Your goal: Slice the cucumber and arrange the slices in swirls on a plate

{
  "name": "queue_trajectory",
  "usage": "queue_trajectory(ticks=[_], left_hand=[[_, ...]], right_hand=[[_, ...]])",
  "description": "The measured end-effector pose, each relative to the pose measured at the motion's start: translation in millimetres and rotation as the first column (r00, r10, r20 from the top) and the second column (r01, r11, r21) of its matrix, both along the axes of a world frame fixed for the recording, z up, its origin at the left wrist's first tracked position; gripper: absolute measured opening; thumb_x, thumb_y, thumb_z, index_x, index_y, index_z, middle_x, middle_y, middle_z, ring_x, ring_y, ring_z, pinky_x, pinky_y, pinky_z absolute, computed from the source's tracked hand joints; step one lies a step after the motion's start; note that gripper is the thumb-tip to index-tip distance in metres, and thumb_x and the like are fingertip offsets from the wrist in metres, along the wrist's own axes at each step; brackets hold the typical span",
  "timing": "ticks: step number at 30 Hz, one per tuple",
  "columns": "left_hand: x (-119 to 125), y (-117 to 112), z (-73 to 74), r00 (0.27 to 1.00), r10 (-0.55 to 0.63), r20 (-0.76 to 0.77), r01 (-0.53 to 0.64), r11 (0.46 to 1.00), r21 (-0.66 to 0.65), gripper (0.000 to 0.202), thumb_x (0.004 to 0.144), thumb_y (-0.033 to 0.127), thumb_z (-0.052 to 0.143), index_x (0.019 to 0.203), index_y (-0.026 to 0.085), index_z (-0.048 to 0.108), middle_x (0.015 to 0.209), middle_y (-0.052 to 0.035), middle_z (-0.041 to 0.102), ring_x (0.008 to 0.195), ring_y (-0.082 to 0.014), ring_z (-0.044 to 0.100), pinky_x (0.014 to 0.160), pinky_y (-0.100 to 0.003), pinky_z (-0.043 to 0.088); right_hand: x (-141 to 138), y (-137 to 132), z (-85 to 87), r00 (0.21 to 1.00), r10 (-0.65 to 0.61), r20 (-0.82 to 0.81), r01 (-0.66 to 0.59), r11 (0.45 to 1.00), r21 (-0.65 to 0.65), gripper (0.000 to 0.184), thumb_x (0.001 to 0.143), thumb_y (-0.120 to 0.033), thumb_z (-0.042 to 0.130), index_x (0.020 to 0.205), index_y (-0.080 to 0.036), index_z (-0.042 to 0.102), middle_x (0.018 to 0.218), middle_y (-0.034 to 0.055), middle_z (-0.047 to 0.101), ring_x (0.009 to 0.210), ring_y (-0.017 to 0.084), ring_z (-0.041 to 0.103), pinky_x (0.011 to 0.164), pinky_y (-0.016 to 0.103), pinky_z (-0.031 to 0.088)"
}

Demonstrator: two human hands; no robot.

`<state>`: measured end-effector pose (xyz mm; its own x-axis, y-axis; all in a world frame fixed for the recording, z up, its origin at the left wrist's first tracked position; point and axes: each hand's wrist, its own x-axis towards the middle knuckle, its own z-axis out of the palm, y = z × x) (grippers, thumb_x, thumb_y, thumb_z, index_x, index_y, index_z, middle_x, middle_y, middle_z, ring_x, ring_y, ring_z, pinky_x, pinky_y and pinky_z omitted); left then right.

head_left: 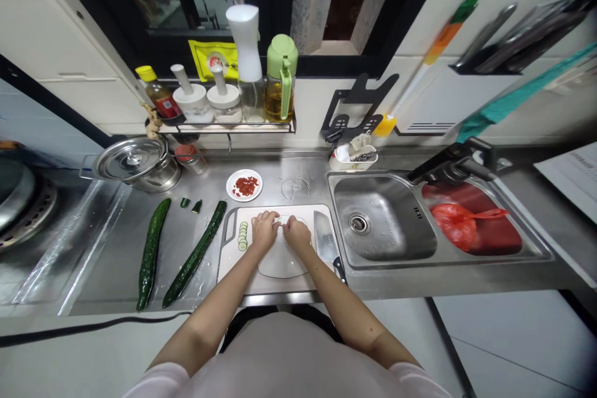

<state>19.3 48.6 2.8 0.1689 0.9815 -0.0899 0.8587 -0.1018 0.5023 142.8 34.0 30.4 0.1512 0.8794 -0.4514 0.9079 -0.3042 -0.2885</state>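
My left hand [264,229] and my right hand [296,231] meet over the far part of a white cutting board [242,261]. Both have their fingers curled down, pinching at a small pale green piece [282,220] between them, mostly hidden. A short row of cucumber slices [242,236] lies on the board just left of my left hand. A cleaver [324,239] rests on the board's right edge, blade flat, beside my right hand. Two whole cucumbers [150,250] [196,254] lie on the steel counter to the left.
A small plate of chopped red chilli [244,186] sits behind the board. A lidded steel pot [135,163] stands far left by the stove. The sink [387,224] is to the right, with a red bag [454,224] in its second basin. Bottles and jars fill a shelf [233,127].
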Motion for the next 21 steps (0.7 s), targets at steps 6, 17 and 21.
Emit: queue_trajectory(ticks=[6,17,21], left_hand=[[0.3,0.0,-0.8,1.000,0.003,0.003,-0.003,1.000,-0.006,0.017,0.090,0.029,0.053,0.104,0.025,0.062,0.100,-0.0047,0.064,0.099,-0.0216,0.054,0.085,-0.035,0.030],[-3.7,-3.8,-0.6,0.998,-0.061,-0.028,0.062,0.997,0.044,0.020,0.093,0.034,0.049,0.104,0.027,0.064,0.103,-0.0047,0.064,0.099,-0.0216,0.053,0.084,-0.036,0.029],[-4.4,-4.4,1.1,0.994,-0.093,-0.064,0.096,0.994,0.050,0.023,0.094,0.035,0.047,0.107,0.027,0.064,0.104,-0.0057,0.064,0.100,-0.0221,0.053,0.084,-0.036,0.029]], right_hand=[[-1.2,1.6,0.6,1.000,0.001,-0.002,-0.001,1.000,0.015,0.026,0.096,-0.033,0.038,0.108,-0.017,0.054,0.098,0.0113,0.069,0.094,0.022,0.064,0.072,0.028,0.041],[-2.1,1.3,-6.1,1.000,-0.004,0.006,0.004,1.000,-0.012,0.025,0.097,-0.033,0.036,0.109,-0.018,0.052,0.098,0.0109,0.068,0.094,0.021,0.064,0.073,0.029,0.041],[-3.1,1.0,-8.4,1.000,0.005,0.008,-0.005,1.000,0.006,0.023,0.097,-0.031,0.036,0.110,-0.017,0.050,0.097,0.0108,0.069,0.094,0.021,0.064,0.072,0.028,0.041]])
